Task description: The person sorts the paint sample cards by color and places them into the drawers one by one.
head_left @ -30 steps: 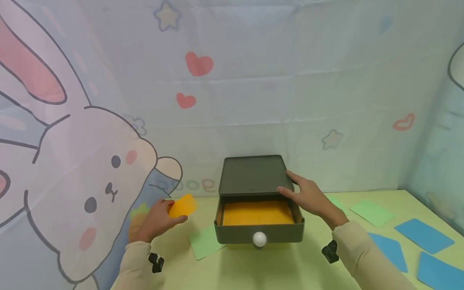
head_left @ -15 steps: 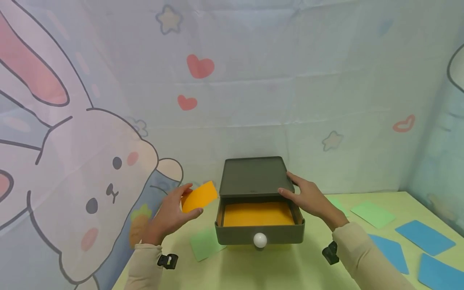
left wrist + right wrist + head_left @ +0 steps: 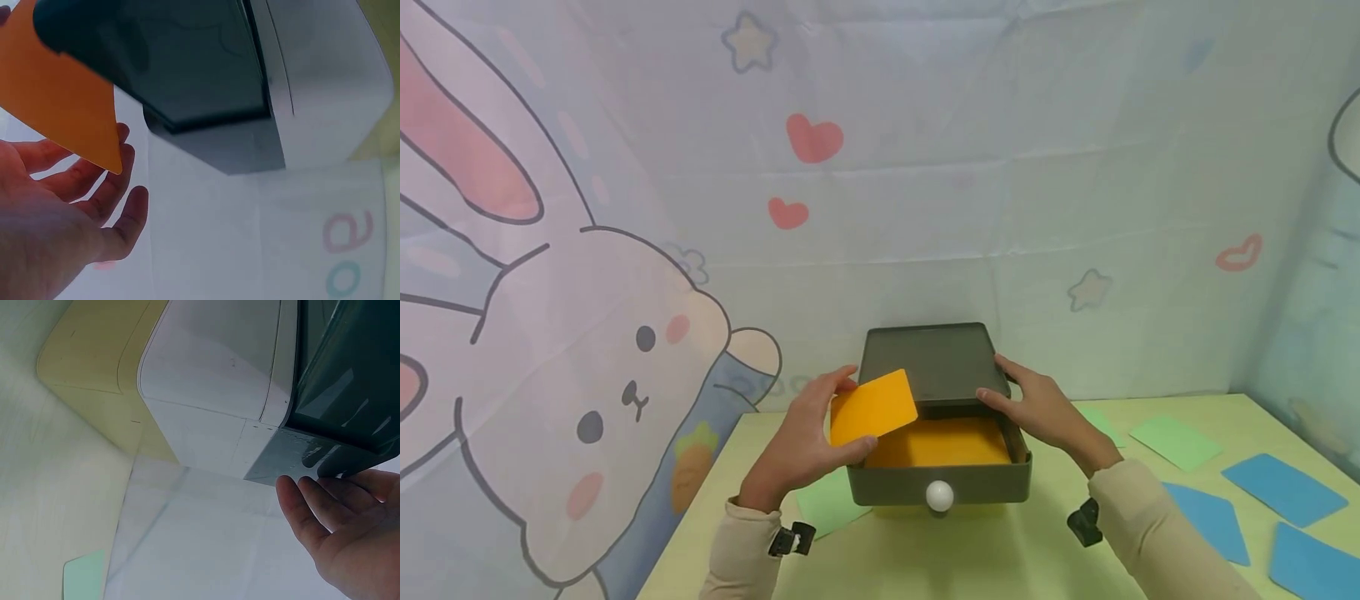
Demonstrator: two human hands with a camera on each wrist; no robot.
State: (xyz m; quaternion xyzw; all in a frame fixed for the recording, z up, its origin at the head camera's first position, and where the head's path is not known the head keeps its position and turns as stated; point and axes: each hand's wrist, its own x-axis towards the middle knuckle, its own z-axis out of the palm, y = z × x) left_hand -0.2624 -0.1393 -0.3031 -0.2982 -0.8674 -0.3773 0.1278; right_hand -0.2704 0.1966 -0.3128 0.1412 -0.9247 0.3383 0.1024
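Observation:
In the head view my left hand [image 3: 808,437] pinches an orange card [image 3: 874,407] between thumb and fingers. The card is tilted above the left side of a pulled-out dark grey-green drawer [image 3: 898,485] with a white round knob [image 3: 939,496]. Inside the drawer lies an orange sheet or card [image 3: 951,443]. My right hand [image 3: 1037,408] rests at the front right corner of the drawer box [image 3: 936,354], thumb on top. In the right wrist view its loosely spread fingers [image 3: 294,509] lie against the dark side; the thumb is out of sight there.
Beneath the dark box come a white unit [image 3: 206,394] and a yellow one [image 3: 94,369], stacked. A green card [image 3: 827,500] lies left of the stack, another green card [image 3: 1176,442] right. Several blue cards [image 3: 1285,487] lie at the right. A printed cloth backs the table.
My left hand has moved right and up with the orange card, from beside the stack to over the drawer's left side. The right hand has stayed in place on the box.

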